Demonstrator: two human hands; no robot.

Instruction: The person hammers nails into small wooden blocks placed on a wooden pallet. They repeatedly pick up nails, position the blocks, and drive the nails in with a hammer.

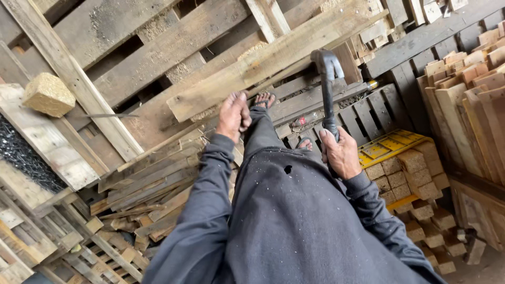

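My left hand (233,114) grips the lower edge of a long pale wooden plank (273,58) that lies slanted across a weathered pallet (152,47). My right hand (342,153) holds the shaft of a black metal crowbar (327,89) upright; its curved head sits against the plank's upper part. Dark sleeves and a dark garment cover my arms and lap. My feet in sandals (264,99) rest on pallet boards just below the plank.
A loose pile of stripped boards (152,189) lies at the left. Pressed-wood blocks (415,173) are heaped at the right on a yellow crate (389,144). Stacked timber pieces (473,100) stand at the far right. One block (48,94) sticks to a board at upper left.
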